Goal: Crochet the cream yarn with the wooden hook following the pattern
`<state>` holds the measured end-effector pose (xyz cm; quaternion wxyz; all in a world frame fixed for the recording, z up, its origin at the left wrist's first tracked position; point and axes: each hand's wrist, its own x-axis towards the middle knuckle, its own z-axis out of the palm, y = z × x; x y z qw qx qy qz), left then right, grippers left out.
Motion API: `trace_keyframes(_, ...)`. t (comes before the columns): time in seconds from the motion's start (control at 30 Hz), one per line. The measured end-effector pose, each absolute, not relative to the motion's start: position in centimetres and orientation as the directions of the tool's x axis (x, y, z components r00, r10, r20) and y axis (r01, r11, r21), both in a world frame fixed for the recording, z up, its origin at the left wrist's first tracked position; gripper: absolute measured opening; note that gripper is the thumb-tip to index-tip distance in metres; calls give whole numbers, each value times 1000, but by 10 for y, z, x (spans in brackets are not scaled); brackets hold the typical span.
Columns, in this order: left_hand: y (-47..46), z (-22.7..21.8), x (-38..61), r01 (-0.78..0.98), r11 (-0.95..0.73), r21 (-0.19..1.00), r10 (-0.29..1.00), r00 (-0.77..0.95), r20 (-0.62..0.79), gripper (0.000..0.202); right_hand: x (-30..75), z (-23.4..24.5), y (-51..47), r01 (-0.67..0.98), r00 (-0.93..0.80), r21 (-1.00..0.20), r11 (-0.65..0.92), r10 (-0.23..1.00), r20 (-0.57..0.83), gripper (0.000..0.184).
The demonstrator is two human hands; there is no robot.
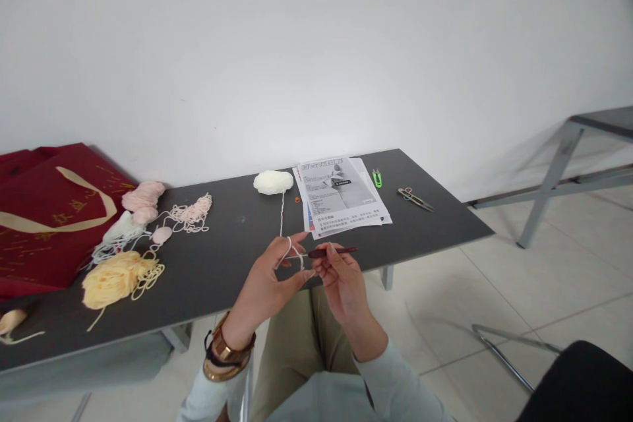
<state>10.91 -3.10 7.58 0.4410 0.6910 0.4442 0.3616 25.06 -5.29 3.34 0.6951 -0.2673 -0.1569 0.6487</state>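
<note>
The hands meet just past the near edge of the desk, over the person's lap. The right hand is pinched on a dark hook, which it holds level with one end toward the left hand. The left hand is curled, with white yarn looped over its raised forefinger. The fingertips of both hands come close together at the loop. A bracelet sits on the left wrist.

From the finger the yarn runs straight across bare desk to a white ball near the far edge, by the wall.

Right of the ball lie stacked papers, their near corner close to the hook. Green snips lie beside the papers' far corner, and scissors sit apart toward the desk's right end. The strip between the papers and the near edge is bare.

On the left are pink skeins, a yellow heap close to the near edge, and a red bag at the far end. Bare desk lies between these and the yarn.

Right of the desk the tiled floor lies open as far as a second desk.
</note>
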Motion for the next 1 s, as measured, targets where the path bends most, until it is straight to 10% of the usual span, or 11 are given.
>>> trace_keyframes(0.17, -32, 72, 117, 195, -161, 967, 970, 211, 119, 31, 250, 35, -55, -818, 105, -575, 16, 987, -123, 17)
trace_keyframes(0.57, -31, 73, 116, -16, 111, 994, 969, 226, -104, 77, 251, 30, -52, -749, 163, -661, 53, 981, -107, 17)
trace_keyframes(0.77, -26, 60, 117, 10, 66, 998, 989, 131, -67, 79, 248, 30, -65, -227, 368, -928, 294, 909, 198, 13)
trace_keyframes(0.9, -25, 60, 116, -220, 197, 956, 974, 152, -165, 84, 250, 30, -78, 144, 132, -847, 511, 839, 528, 41)
trace_keyframes(1.0, -21, 61, 109, -345, 353, 869, 913, 330, -240, 69, 250, 27, -78, 127, 69, -813, 568, 813, 579, 45)
